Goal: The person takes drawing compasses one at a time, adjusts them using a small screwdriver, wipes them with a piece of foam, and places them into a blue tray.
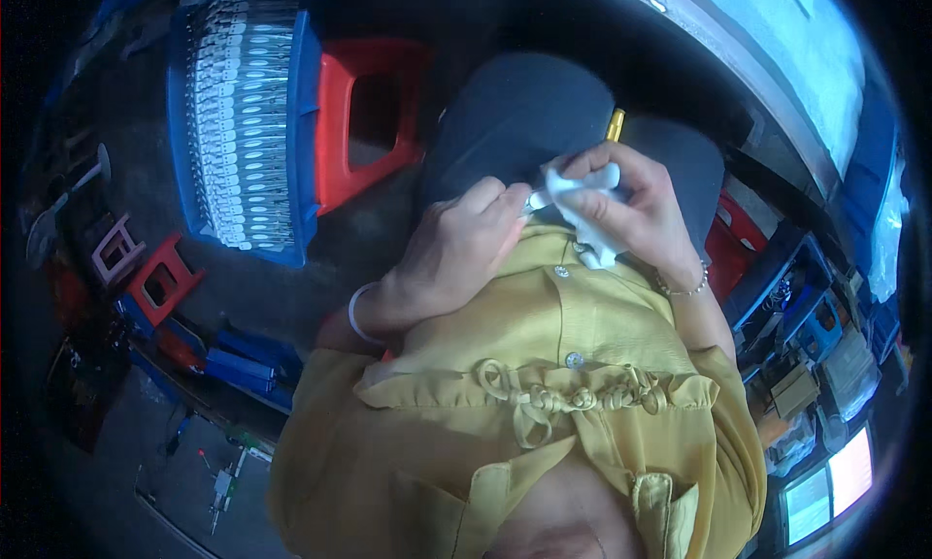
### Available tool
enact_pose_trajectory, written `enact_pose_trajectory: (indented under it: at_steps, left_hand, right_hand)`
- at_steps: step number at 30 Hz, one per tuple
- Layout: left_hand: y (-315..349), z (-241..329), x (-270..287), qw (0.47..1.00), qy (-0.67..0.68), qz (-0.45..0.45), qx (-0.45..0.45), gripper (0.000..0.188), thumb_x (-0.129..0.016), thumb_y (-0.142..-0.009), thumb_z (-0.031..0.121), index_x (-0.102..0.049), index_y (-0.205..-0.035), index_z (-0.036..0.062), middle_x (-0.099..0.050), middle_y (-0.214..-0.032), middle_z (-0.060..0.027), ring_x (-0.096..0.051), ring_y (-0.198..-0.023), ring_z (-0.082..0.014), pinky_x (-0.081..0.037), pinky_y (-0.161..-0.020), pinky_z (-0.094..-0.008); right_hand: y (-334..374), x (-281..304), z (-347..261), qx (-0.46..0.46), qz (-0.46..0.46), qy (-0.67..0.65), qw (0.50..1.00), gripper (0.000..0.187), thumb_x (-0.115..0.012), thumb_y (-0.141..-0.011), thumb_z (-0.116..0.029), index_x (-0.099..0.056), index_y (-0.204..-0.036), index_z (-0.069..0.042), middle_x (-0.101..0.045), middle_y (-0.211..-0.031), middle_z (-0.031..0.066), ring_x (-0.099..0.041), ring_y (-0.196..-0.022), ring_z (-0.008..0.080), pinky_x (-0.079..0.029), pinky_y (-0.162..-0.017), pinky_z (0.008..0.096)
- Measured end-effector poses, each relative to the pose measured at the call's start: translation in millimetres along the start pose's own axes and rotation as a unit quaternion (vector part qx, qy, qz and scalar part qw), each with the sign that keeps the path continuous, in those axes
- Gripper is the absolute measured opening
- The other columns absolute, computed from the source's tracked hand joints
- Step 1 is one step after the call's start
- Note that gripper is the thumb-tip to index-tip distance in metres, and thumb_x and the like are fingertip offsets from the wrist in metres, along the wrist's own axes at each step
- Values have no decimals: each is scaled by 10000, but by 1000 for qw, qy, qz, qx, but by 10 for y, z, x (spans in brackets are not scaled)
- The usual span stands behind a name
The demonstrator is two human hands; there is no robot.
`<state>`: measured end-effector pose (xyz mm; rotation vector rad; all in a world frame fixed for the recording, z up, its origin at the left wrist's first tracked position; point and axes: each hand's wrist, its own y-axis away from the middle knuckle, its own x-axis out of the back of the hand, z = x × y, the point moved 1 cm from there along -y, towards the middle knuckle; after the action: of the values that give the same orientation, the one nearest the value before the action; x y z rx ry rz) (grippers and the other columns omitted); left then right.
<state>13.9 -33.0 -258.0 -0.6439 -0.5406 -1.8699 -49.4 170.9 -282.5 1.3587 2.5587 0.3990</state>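
Note:
Over my lap, my left hand (476,224) is closed, its fingertips pinching a small, shiny, pale piece (534,202) whose kind I cannot make out. My right hand (631,205) grips a crumpled white cloth (594,234), bunched between thumb and fingers and hanging down in front of my yellow shirt. The cloth touches or nearly touches the far end of the small piece; its edge is blurred. Just beyond the right hand, a short gold-coloured tube (615,124) sticks up between my dark-clad thighs.
To the left, a blue bin (303,122) holds dense rows of slim metal pieces with white parts (233,122). It rests against a red plastic stool (335,122). A smaller red stool (167,278) stands farther left. At right are a pale surface (777,54) and blue crates (777,287).

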Motion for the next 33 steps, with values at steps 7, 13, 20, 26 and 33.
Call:
enact_pose_trajectory:
  at_steps: [7,13,20,26,33]
  left_hand:
    - [20,25,-60,1000,-2,-25,9,240,-653,-843,70,-587,-1054,-25,-552,-826,-136,-627,-673,-318,-515,-571,-414]
    - [2,2,-57,1000,-1,4,28,262,-660,-841,68,-589,-1081,-10,-553,-817,-141,-628,-673,-326,-514,-567,-416]
    - [5,34,-52,1000,12,-3,28,254,-653,-844,69,-587,-1076,-6,-556,-827,-143,-629,-682,-331,-520,-575,-419]
    - [12,13,-158,999,5,-11,31,304,-670,-838,63,-589,-1129,26,-565,-848,-139,-611,-704,-332,-493,-600,-404]
    - [-4,44,-108,999,20,12,36,289,-673,-835,50,-597,-1111,16,-567,-843,-142,-615,-703,-328,-494,-598,-400]
  right_hand:
    - [2,-133,-41,13,-21,162,987,143,-694,-849,-119,-621,-900,-7,-657,-722,83,-635,-666,128,-488,-589,279]
    - [-38,-97,30,-82,138,-97,982,163,-682,-879,-137,-614,-922,5,-674,-810,80,-643,-719,128,-511,-633,280]
    - [73,-132,-44,62,34,122,990,144,-692,-861,-122,-606,-908,-16,-674,-773,74,-642,-656,127,-489,-567,288]
    - [-48,-146,205,-23,70,54,996,140,-671,-855,-109,-602,-904,2,-642,-748,89,-618,-656,121,-470,-565,279]
    - [81,-114,3,81,19,103,991,167,-696,-850,-113,-603,-953,-19,-646,-768,74,-632,-654,115,-485,-580,275]
